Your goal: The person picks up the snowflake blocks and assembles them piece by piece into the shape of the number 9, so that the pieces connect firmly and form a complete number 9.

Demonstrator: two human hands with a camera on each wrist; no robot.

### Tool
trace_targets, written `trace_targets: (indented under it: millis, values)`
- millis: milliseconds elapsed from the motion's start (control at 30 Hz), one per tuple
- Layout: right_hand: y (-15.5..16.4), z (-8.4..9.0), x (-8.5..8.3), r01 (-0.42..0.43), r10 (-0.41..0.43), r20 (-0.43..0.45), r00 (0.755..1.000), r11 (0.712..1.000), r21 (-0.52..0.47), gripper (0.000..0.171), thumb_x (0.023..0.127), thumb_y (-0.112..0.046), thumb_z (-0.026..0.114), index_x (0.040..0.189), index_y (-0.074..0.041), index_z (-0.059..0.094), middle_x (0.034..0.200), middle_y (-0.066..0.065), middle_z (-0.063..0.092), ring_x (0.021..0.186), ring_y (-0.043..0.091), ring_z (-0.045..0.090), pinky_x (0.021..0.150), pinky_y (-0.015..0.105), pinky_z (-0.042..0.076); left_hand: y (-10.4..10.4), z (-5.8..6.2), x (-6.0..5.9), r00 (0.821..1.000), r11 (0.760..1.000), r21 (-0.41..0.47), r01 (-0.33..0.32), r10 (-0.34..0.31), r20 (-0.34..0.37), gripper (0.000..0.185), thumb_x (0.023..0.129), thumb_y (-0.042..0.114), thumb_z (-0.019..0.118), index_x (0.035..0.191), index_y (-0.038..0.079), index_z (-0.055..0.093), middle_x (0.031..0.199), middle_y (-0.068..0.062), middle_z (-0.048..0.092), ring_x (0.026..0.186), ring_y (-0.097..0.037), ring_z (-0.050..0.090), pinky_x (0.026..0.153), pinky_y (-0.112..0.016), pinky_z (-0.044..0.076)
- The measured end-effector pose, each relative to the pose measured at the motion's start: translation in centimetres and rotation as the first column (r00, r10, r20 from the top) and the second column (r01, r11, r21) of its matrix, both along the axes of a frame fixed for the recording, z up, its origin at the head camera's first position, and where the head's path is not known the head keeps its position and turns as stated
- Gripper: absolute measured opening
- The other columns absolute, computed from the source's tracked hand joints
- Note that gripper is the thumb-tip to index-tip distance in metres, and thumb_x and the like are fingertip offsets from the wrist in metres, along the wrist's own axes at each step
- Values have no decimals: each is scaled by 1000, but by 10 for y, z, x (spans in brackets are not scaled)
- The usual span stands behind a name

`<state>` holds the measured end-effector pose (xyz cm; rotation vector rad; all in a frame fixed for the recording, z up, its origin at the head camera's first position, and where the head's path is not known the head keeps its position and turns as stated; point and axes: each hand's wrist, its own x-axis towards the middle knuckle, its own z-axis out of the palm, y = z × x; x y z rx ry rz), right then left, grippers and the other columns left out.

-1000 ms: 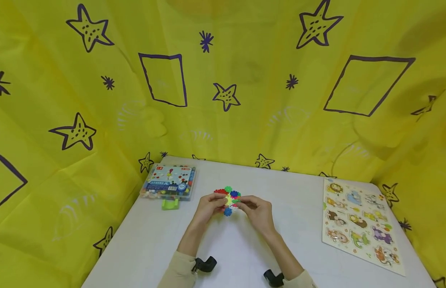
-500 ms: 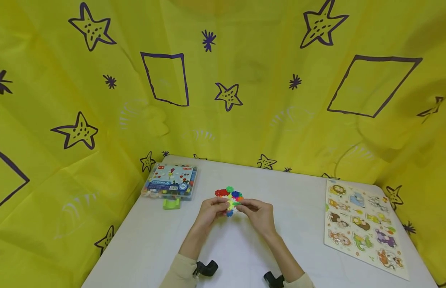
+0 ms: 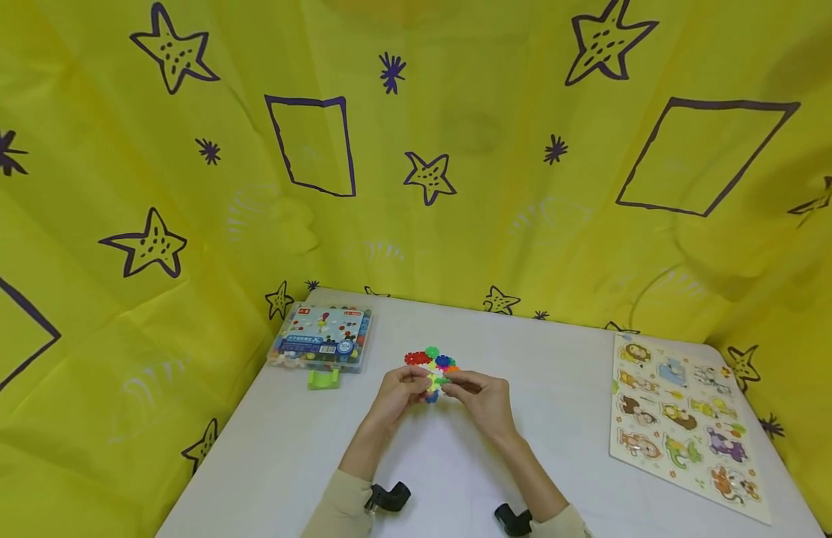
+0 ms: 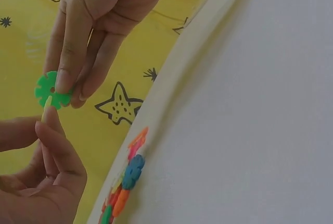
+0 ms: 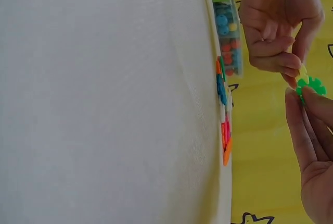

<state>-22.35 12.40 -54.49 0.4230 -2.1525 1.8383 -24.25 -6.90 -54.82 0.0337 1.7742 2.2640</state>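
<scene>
Two small snowflake discs meet between my hands, lifted just above the white surface so I can turn them edge to edge. My right hand has its grip pinched on the green disc, thumb and forefinger flat on its faces so the notched rim stays free. My left hand pinches a thin yellow disc edge-on, its rim touching the green one, which looks to me like the way to line up one slot with another. Fingers curl on both sides; neither grip is slack.

Beyond my fingertips, flat on the surface, lies a cluster of joined discs in red, green, blue and orange, close enough that I need not reach far. The wrist views show it edge-on as a thin coloured strip. Farther left, near the back corner, sits the clear box of pieces, lid closed, with a small green clip-like part just in front of it. Well apart on my right rests an animal puzzle board, lying flat. Yellow cloth with stars and squares hangs behind and around everything.
</scene>
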Motion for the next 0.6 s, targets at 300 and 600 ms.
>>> trace_targets:
  millis: [300, 600]
  values:
    - [-1, 1, -10, 6, -34, 92, 995, 958, 288, 18, 83, -1, 86, 100, -5, 81, 89, 2, 79, 79, 16, 75, 69, 25, 59, -6, -1, -3, 999, 999, 5, -42, 42, 25, 9, 98, 3, 64, 106, 1, 63, 90, -1, 62, 76, -14, 61, 72, -26, 52]
    - [-12, -4, -23, -97, 8, 160, 987, 828, 553, 20, 83, -13, 88, 101, -7, 80, 89, 0, 75, 76, 10, 67, 67, 31, 56, -9, -3, -4, 998, 999, 25, -36, 35, 51, 7, 100, 5, 59, 108, 3, 60, 96, -4, 59, 83, -15, 59, 76, -28, 51]
